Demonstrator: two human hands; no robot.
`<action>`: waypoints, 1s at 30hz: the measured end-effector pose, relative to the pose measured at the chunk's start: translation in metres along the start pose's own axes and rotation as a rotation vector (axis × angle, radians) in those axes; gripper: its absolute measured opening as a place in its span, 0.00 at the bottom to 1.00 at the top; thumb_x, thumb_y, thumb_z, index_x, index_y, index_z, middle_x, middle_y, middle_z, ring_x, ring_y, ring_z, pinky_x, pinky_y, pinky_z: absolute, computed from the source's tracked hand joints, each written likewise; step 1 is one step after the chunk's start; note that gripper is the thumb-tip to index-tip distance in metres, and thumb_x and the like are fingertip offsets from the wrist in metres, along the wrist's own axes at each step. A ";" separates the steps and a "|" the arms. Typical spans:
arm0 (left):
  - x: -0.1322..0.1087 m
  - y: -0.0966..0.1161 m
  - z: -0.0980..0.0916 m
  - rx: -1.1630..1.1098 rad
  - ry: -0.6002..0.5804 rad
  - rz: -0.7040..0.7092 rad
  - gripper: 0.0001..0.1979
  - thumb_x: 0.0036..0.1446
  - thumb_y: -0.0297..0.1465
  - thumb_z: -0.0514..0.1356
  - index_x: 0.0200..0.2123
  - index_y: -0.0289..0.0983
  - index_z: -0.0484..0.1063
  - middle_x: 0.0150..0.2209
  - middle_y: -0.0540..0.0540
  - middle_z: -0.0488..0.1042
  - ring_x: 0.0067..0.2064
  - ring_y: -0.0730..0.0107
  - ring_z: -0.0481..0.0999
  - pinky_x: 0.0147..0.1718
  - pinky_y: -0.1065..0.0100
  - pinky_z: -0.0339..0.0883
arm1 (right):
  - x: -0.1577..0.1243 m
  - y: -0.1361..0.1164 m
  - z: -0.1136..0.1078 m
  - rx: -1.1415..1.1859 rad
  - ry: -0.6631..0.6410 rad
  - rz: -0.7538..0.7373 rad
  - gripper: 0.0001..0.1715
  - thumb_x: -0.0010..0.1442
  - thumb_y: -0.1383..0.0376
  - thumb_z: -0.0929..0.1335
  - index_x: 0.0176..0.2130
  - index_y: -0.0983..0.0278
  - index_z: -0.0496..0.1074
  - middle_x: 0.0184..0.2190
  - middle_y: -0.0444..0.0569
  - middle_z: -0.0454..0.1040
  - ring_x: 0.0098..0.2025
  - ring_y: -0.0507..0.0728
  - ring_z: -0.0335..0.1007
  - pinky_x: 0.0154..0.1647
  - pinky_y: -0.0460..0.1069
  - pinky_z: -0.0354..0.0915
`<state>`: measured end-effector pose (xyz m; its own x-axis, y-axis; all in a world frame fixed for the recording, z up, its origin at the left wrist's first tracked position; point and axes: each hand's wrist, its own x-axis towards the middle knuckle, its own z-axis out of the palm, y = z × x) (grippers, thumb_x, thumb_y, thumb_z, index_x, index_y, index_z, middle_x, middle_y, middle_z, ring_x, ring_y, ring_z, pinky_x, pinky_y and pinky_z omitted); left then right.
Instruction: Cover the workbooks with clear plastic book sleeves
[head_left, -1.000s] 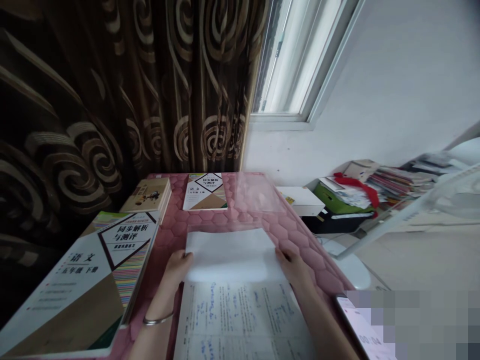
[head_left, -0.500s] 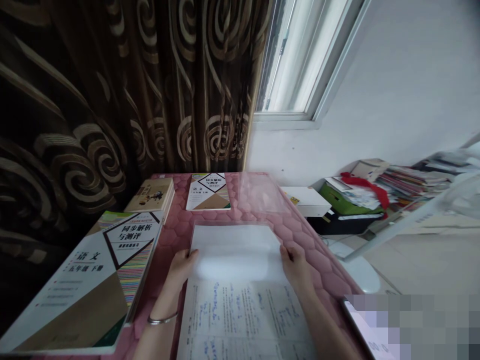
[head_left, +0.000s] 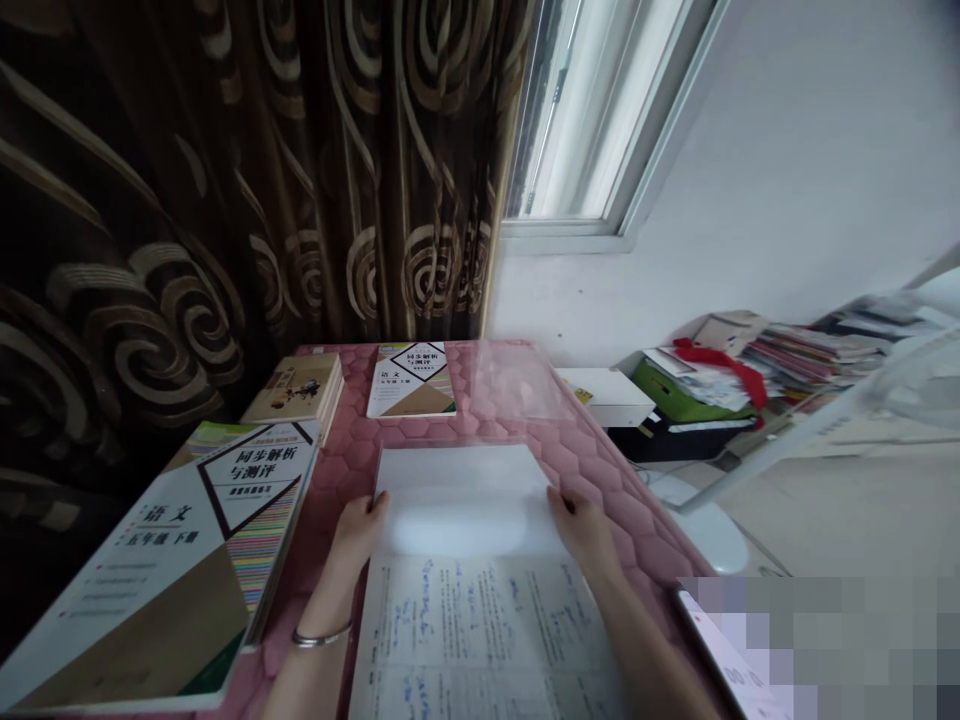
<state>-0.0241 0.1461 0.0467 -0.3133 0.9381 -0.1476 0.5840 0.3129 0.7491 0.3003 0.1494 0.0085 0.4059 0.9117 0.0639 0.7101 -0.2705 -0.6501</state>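
Note:
A printed paper (head_left: 480, 610) with blue handwriting lies before me on the table. Its upper part is blank white, and a clear plastic edge shows along the top. My left hand (head_left: 362, 522), with a silver bangle (head_left: 321, 637) on the wrist, grips the left edge, thumb on top. On the opposite edge my right hand (head_left: 579, 522) has the same kind of hold. Both hands' other fingers are mostly hidden. Whether the white part and the written part are one sheet, I cannot tell.
Workbooks (head_left: 172, 570) are stacked at the left, with tan books (head_left: 294, 388) behind. Another workbook (head_left: 412, 380) and a clear plastic sheet (head_left: 517, 385) lie at the back of the pink table mat (head_left: 341, 440). A phone (head_left: 731, 650) and a white lamp base (head_left: 712, 535) are at the right.
The whole view has shifted slightly, so everything appears a little further left. Both hands keep their hold on the paper's edges, and the paper stays in much the same place on the table.

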 end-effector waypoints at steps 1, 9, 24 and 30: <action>0.000 -0.001 0.000 -0.019 -0.009 -0.003 0.19 0.54 0.37 0.54 0.13 0.39 0.60 0.15 0.51 0.61 0.25 0.68 0.67 0.24 0.70 0.48 | 0.000 0.002 0.000 0.000 -0.016 0.002 0.26 0.59 0.49 0.57 0.28 0.63 0.72 0.26 0.53 0.76 0.31 0.62 0.74 0.28 0.49 0.60; 0.003 -0.005 0.000 0.066 -0.016 0.012 0.18 0.55 0.37 0.54 0.14 0.40 0.61 0.16 0.51 0.61 0.25 0.67 0.66 0.25 0.69 0.49 | 0.005 -0.006 -0.003 -0.134 -0.096 0.008 0.24 0.61 0.54 0.59 0.31 0.66 0.76 0.30 0.58 0.79 0.35 0.63 0.76 0.30 0.50 0.61; -0.001 -0.001 -0.005 0.175 -0.088 -0.005 0.19 0.58 0.34 0.53 0.15 0.39 0.59 0.17 0.51 0.62 0.26 0.67 0.68 0.25 0.69 0.50 | 0.003 -0.007 -0.010 0.050 -0.136 0.100 0.17 0.58 0.56 0.63 0.28 0.64 0.73 0.26 0.51 0.77 0.32 0.61 0.75 0.27 0.48 0.60; 0.001 0.002 -0.004 0.228 -0.071 -0.010 0.20 0.60 0.35 0.53 0.15 0.39 0.60 0.19 0.49 0.66 0.28 0.67 0.69 0.27 0.69 0.51 | -0.001 -0.016 -0.007 -0.073 -0.100 0.094 0.21 0.60 0.56 0.61 0.33 0.66 0.76 0.32 0.58 0.80 0.37 0.64 0.76 0.32 0.49 0.61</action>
<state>-0.0259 0.1469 0.0504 -0.2710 0.9404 -0.2053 0.7377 0.3400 0.5833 0.2925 0.1506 0.0242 0.4157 0.9066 -0.0722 0.7133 -0.3743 -0.5925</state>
